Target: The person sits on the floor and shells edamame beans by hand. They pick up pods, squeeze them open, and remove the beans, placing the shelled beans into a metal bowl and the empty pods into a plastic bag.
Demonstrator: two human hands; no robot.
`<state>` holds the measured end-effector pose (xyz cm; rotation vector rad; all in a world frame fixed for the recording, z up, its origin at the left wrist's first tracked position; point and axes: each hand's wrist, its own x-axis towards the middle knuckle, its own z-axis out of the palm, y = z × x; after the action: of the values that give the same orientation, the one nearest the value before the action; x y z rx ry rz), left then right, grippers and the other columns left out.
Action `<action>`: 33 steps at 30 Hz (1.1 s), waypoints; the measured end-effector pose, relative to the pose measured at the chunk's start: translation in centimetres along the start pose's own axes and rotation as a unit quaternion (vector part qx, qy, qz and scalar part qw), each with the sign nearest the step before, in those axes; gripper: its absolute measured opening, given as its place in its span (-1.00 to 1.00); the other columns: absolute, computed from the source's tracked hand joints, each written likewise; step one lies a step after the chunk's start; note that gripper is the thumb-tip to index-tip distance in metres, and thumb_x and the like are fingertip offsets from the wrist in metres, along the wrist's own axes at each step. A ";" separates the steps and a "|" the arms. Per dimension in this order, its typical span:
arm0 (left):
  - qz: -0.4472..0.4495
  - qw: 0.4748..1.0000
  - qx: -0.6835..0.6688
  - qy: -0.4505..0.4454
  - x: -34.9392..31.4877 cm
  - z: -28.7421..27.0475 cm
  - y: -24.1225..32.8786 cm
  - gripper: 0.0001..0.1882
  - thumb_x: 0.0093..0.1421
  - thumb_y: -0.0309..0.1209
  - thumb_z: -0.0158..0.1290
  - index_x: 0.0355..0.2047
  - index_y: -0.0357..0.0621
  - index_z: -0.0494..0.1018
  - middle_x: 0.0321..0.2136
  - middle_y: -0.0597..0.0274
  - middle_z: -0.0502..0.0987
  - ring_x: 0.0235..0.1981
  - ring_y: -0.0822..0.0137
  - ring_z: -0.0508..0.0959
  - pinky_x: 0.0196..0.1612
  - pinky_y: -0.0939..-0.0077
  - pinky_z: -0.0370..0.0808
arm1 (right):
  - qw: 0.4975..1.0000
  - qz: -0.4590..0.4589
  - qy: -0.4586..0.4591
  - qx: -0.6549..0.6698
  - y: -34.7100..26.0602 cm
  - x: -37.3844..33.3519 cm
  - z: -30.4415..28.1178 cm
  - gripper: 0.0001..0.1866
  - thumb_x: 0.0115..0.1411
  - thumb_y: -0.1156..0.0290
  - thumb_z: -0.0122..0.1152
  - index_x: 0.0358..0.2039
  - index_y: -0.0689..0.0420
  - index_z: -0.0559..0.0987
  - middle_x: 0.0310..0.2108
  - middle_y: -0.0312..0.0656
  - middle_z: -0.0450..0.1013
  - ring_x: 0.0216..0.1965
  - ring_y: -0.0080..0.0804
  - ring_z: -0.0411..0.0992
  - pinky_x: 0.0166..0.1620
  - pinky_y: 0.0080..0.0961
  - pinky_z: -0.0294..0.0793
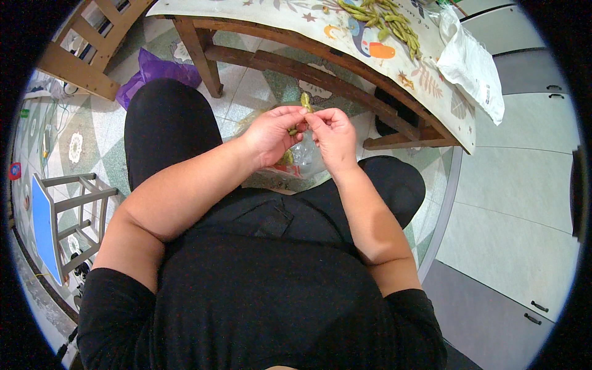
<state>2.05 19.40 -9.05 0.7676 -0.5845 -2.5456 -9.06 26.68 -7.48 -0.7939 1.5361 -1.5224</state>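
A yellow-green soybean pod (pixel 306 100) stands up between the fingertips of both hands, above my lap. My left hand (pixel 270 135) is closed, pinching the pod from the left; another greenish piece (pixel 293 131) shows under its fingers. From the right, my right hand (pixel 336 137) pinches the same pod with thumb and forefinger. Beneath the hands, between my knees, is a clear plastic bag (pixel 306 159) with some yellow-green pieces in it, partly hidden by the hands. A heap of soybean pods (pixel 385 21) lies on the table ahead.
The wooden table (pixel 271 65) has a patterned cloth (pixel 425 74) and a white plastic bag (pixel 472 65) on its right edge. A purple bag (pixel 163 68) lies on the floor beyond my left knee. At left stands a blue-topped stool (pixel 46 225); pale cabinets (pixel 512 166) line the right.
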 end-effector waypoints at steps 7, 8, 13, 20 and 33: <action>0.031 0.998 0.059 0.004 0.0 0.6 0.7 -0.87 0.07 -0.37 -0.03 -0.43 -0.17 0.37 -0.53 0.32 0.43 -0.51 0.48 0.38 -0.37 0.63 0.32 | 0.971 0.167 -0.099 0.141 -1.3 0.3 -0.9 -0.91 0.05 0.42 0.06 -0.50 0.14 0.38 -0.61 -0.28 0.37 -0.67 -0.64 0.27 -0.61 -0.76 0.23; 0.019 0.998 0.065 0.001 -0.2 0.7 0.7 -0.87 0.06 -0.37 -0.03 -0.44 -0.17 0.38 -0.53 0.31 0.43 -0.52 0.48 0.38 -0.38 0.64 0.32 | 0.967 0.172 -0.105 0.158 -1.1 0.4 -1.2 -0.91 0.05 0.42 0.07 -0.50 0.14 0.39 -0.62 -0.28 0.37 -0.67 -0.63 0.27 -0.60 -0.76 0.24; 0.048 0.995 0.081 -0.020 -0.1 0.2 0.5 -0.88 0.06 -0.38 -0.03 -0.46 -0.18 0.37 -0.54 0.30 0.43 -0.54 0.48 0.39 -0.41 0.62 0.34 | 0.947 0.186 -0.141 0.220 -0.9 0.1 -1.5 -0.89 0.04 0.39 0.08 -0.52 0.13 0.41 -0.62 -0.26 0.40 -0.66 -0.63 0.29 -0.60 -0.74 0.27; -0.010 0.992 -0.049 -0.114 -0.5 0.3 0.7 -0.90 0.09 -0.41 -0.08 -0.43 -0.16 0.35 -0.54 0.27 0.42 -0.53 0.45 0.40 -0.39 0.55 0.37 | 0.956 0.152 -0.133 0.214 -1.0 -0.2 -0.9 -0.85 0.08 0.37 0.02 -0.51 0.17 0.44 -0.62 -0.25 0.40 -0.65 -0.61 0.31 -0.57 -0.71 0.31; -0.033 0.998 -0.029 -0.040 -0.4 0.7 0.1 -0.90 0.08 -0.43 -0.08 -0.38 -0.15 0.31 -0.46 0.31 0.38 -0.39 0.44 0.39 -0.25 0.58 0.37 | 0.923 -0.224 0.046 -0.310 -0.9 -0.7 0.3 -0.90 0.03 0.45 0.00 -0.47 0.20 0.43 -0.54 -0.12 0.38 -0.53 -0.25 0.38 -0.44 -0.44 0.36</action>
<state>1.95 19.74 -8.32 0.6785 -0.5164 -2.6523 -8.60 27.10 -6.52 -1.5391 2.0442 -1.3885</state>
